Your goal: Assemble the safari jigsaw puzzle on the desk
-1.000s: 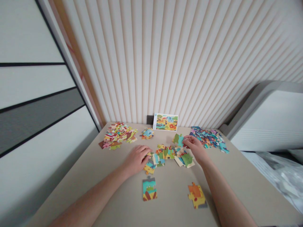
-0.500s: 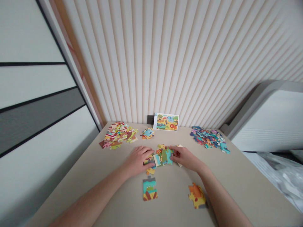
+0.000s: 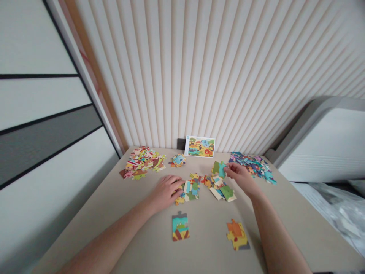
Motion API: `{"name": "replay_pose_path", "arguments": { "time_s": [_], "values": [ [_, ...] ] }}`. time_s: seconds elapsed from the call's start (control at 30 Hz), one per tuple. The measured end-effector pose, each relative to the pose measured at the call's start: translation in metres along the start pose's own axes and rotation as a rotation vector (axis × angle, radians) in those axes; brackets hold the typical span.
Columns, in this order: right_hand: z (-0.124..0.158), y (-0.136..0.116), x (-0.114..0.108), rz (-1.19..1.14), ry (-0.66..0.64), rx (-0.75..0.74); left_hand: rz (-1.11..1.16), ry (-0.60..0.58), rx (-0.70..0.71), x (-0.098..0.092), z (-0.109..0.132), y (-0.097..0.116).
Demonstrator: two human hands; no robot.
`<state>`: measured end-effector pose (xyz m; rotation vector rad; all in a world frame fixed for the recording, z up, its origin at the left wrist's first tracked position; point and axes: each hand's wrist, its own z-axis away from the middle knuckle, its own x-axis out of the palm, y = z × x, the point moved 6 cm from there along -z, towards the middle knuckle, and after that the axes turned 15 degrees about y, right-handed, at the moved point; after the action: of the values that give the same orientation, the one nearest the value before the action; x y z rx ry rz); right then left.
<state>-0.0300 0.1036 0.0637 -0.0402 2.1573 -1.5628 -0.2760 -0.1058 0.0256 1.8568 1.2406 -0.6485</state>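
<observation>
My right hand [image 3: 241,176] pinches a green and teal puzzle piece [image 3: 218,168], held just above the beige table [image 3: 291,213] beyond the middle heap. My left hand [image 3: 165,191] lies palm down on the left edge of that loose heap of coloured puzzle pieces [image 3: 207,186], its fingertips touching them. Nearer to me lie two small joined sections: a blue, green and orange one [image 3: 180,227] and a yellow and orange one [image 3: 237,234].
A puzzle picture card [image 3: 200,147] leans on the ribbed wall at the back. Piles of pieces lie at the back left [image 3: 143,163], back centre [image 3: 178,160] and back right [image 3: 252,166]. A white and grey unit [image 3: 322,140] stands right of the table.
My right hand went into the middle heap half a second ago, then lifted back and to the right with a green and teal piece. The heap's pieces shifted. My left hand barely moved.
</observation>
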Motion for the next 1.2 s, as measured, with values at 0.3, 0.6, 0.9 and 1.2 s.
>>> {"name": "replay_pose_path", "arguments": {
  "time_s": [0.3, 0.6, 0.9, 1.2],
  "values": [
    [-0.002, 0.032, 0.002, 0.134, -0.091, 0.115, -0.005, -0.005, 0.014, 0.001, 0.001, 0.001],
    [0.010, 0.039, 0.012, 0.351, -0.269, 0.099, -0.014, -0.015, 0.004, -0.001, 0.001, 0.005],
    [-0.003, 0.029, 0.004, 0.055, -0.017, 0.117, -0.005, 0.008, 0.011, -0.001, 0.001, 0.004],
    [0.000, 0.029, 0.016, -0.370, 0.087, 0.297, -0.004, 0.005, 0.022, -0.001, 0.001, 0.005]
  ]
}}
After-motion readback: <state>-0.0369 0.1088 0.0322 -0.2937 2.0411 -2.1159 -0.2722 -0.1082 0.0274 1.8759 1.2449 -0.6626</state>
